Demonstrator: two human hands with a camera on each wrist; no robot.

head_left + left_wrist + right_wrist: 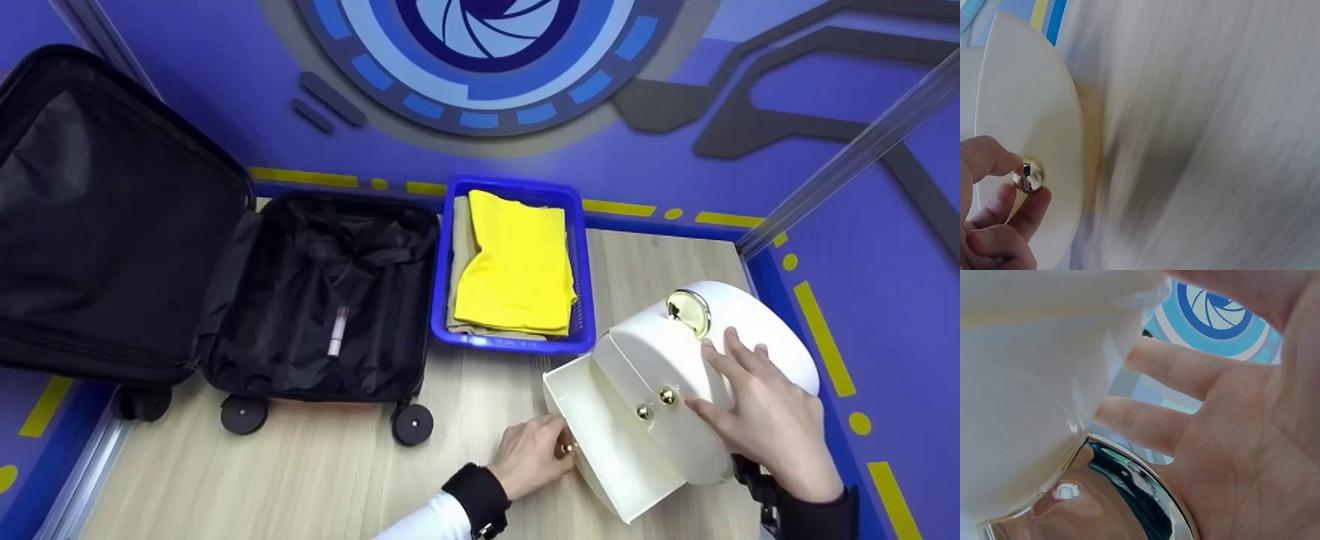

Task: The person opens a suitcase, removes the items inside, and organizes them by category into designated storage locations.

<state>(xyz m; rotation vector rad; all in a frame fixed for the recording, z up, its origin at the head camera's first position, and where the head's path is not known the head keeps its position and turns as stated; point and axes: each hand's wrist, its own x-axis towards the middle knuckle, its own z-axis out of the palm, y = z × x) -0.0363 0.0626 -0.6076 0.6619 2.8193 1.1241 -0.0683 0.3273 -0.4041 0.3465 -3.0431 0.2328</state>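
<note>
A white rounded storage box (772, 330) stands at the right, with a drawer (622, 442) pulled out towards the left hand. Thumb and fingers of my left hand (531, 457) pinch the round gold knob (1030, 175) on that drawer's front. Two more gold knobs (667, 396) sit on the box's face, behind the open drawer. My right hand (772, 412) rests on the box with its fingers spread and fairly straight. A shiny curved gold piece (1123, 495) of the box shows beside the right palm in the right wrist view.
Left of the box, a blue basket (514, 345) holds folded yellow cloth (517, 262) over beige cloth. An open black suitcase (285, 330) lies at the left, with a small pale pink tube (337, 334) inside. Blue patterned walls (900, 247) border the wooden table (300, 465).
</note>
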